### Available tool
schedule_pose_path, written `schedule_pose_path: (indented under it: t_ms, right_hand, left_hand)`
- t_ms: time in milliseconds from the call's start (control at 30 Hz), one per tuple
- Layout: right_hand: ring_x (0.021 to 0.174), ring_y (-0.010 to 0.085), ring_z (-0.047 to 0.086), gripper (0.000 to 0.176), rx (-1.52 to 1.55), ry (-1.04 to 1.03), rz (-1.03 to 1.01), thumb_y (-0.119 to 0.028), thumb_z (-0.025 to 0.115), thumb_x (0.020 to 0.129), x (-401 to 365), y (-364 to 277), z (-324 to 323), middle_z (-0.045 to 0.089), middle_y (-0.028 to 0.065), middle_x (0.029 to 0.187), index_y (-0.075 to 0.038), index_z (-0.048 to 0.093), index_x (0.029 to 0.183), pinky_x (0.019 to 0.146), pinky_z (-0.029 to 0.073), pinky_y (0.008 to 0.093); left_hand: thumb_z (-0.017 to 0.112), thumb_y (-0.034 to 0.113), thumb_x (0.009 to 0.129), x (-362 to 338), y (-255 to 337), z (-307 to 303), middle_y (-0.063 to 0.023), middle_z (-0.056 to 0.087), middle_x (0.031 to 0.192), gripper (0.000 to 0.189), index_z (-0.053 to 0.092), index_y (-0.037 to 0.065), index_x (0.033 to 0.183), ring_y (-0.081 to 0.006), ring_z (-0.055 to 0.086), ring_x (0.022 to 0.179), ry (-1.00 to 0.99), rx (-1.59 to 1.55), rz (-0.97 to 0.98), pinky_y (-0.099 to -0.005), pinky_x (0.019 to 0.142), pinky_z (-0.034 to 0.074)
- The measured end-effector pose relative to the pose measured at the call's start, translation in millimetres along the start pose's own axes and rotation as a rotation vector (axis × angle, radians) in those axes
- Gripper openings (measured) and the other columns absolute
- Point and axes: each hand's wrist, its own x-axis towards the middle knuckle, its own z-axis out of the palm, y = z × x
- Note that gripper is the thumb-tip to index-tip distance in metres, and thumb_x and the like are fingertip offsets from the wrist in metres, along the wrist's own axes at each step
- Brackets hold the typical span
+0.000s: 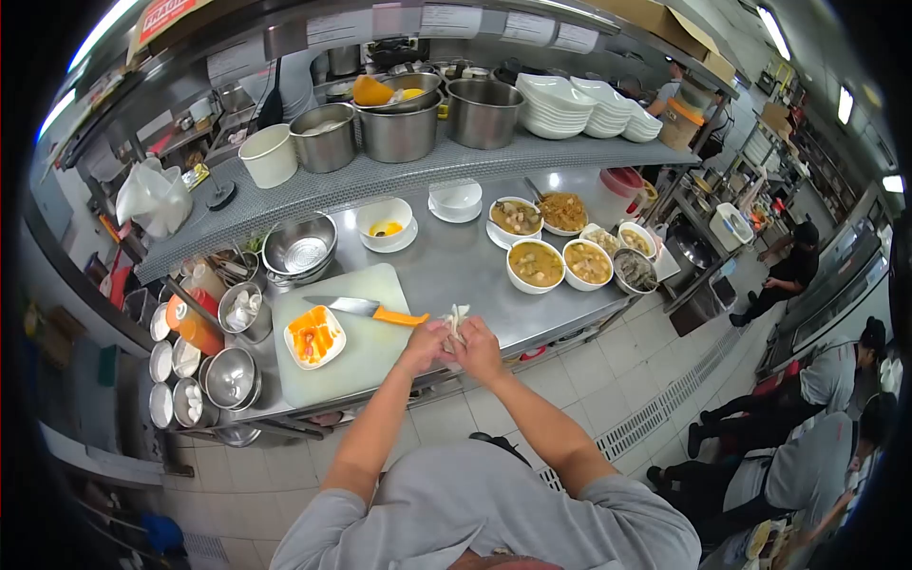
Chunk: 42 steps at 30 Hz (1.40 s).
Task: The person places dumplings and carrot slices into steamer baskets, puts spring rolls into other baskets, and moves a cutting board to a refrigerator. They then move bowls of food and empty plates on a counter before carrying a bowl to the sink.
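My left hand (427, 346) and my right hand (477, 348) meet at the table's front edge, fingers wrapped round a crumpled whitish cloth (457, 321). Just left of them lies a knife (351, 305) with an orange handle, resting on a pale cutting board (378, 358). On the same board a square white dish (330, 357) holds orange pieces. The parts of the cloth inside my fingers are hidden.
Filled bowls (535, 264) stand at the right of the steel table (446, 255). Metal bowls (300, 245) and containers are at the left. Pots (484, 112) and stacked white dishes (560, 104) line the shelf. Several people are on the right.
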Motion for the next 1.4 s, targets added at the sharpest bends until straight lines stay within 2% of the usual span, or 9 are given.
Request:
schedule_pose_path:
  t_ms: [200,300,333,533,733,833,1067,1233,1400]
  right_hand:
    - [0.096,0.0423,0.065,0.022,-0.101,0.052,0.019,-0.005,0.071,0.079,19.1,54.4,-4.2,0.063,0.0192,0.102,-0.002,0.066,0.1,0.084,0.056,0.0502]
    - [0.098,0.0423,0.065,0.026,-0.312,-0.156,0.166,-0.006,0.07,0.078,23.9,118.8,8.0,0.065,0.0193,0.105,-0.001,0.066,0.104,0.087,0.056,0.0498]
    - [0.108,0.0399,0.064,0.032,-0.452,-0.359,0.249,-0.012,0.071,0.08,25.2,122.5,6.5,0.065,0.0193,0.114,-0.002,0.067,0.11,0.092,0.055,0.0505]
    - [0.126,0.0347,0.057,0.044,-0.605,-0.583,-0.087,-0.029,0.072,0.084,-8.3,138.4,13.2,0.06,0.0178,0.13,-0.003,0.066,0.119,0.097,0.052,0.0514]
    - [0.116,0.035,0.065,0.044,-0.418,-0.845,0.118,-0.036,0.073,0.085,40.4,111.8,-18.8,0.067,0.0184,0.121,-0.005,0.069,0.116,0.093,0.055,0.0475]
    - [0.103,0.0338,0.071,0.047,-0.212,-0.766,0.033,-0.039,0.074,0.086,54.8,102.3,-19.9,0.073,0.0187,0.107,-0.002,0.07,0.115,0.088,0.056,0.0447]
    - [0.091,0.0299,0.072,0.04,0.27,-0.745,0.019,-0.035,0.072,0.09,72.1,47.7,-29.3,0.075,0.0156,0.097,0.0,0.072,0.109,0.082,0.056,0.04]
    - [0.088,0.0215,0.073,0.037,0.348,-0.9,0.04,-0.031,0.074,0.092,40.9,43.0,-19.4,0.076,0.0138,0.096,0.001,0.072,0.11,0.08,0.057,0.0339]
    - [0.084,0.0186,0.072,0.036,0.461,-0.98,0.124,-0.03,0.075,0.092,-7.0,57.6,-17.5,0.076,0.0122,0.092,0.002,0.073,0.109,0.077,0.057,0.033]
  left_hand:
    - [0.06,0.016,0.102,-52.9,21.6,-16.7,-0.0084,0.07,0.101,0.031,0.063,0.001,0.128,-0.016,0.068,0.073,0.167,0.373,0.136,-0.0293,0.059,0.057]
    - [0.061,0.017,0.102,-109.4,11.5,-33.6,-0.0101,0.071,0.097,0.034,0.062,0.0,0.132,-0.0154,0.068,0.07,0.257,0.276,0.093,-0.0279,0.057,0.056]
    - [0.061,0.017,0.102,-127.4,1.6,-45.2,-0.0104,0.071,0.094,0.034,0.062,0.0,0.131,-0.0149,0.067,0.069,0.291,0.241,0.091,-0.0274,0.057,0.056]
    - [0.063,0.025,0.103,-236.6,-60.8,-90.2,-0.0094,0.072,0.086,0.034,0.065,0.001,0.128,-0.0139,0.067,0.064,0.695,0.083,0.097,-0.0264,0.054,0.055]
    - [0.061,0.025,0.104,-281.4,-68.3,-64.6,-0.0073,0.07,0.083,0.034,0.064,0.001,0.128,-0.0124,0.065,0.062,0.889,-0.047,0.237,-0.0248,0.053,0.053]
    - [0.061,0.025,0.104,-276.1,-61.0,-35.5,-0.0071,0.07,0.083,0.035,0.063,0.0,0.128,-0.0117,0.064,0.063,0.92,-0.094,0.275,-0.0249,0.054,0.053]
    - [0.06,0.024,0.104,-267.6,-49.9,-2.2,-0.0078,0.071,0.082,0.035,0.064,-0.001,0.128,-0.0112,0.063,0.061,0.905,-0.008,0.286,-0.0244,0.053,0.052]
    - [0.059,0.028,0.105,-263.0,-69.1,-52.7,-0.008,0.07,0.076,0.033,0.066,0.0,0.121,-0.0116,0.061,0.054,1.005,0.073,0.196,-0.0261,0.047,0.049]
    - [0.056,0.026,0.1,-247.4,-75.2,-146.6,-0.0124,0.07,0.068,0.033,0.072,-0.002,0.093,-0.0175,0.065,0.052,1.184,0.418,0.152,-0.0318,0.046,0.051]
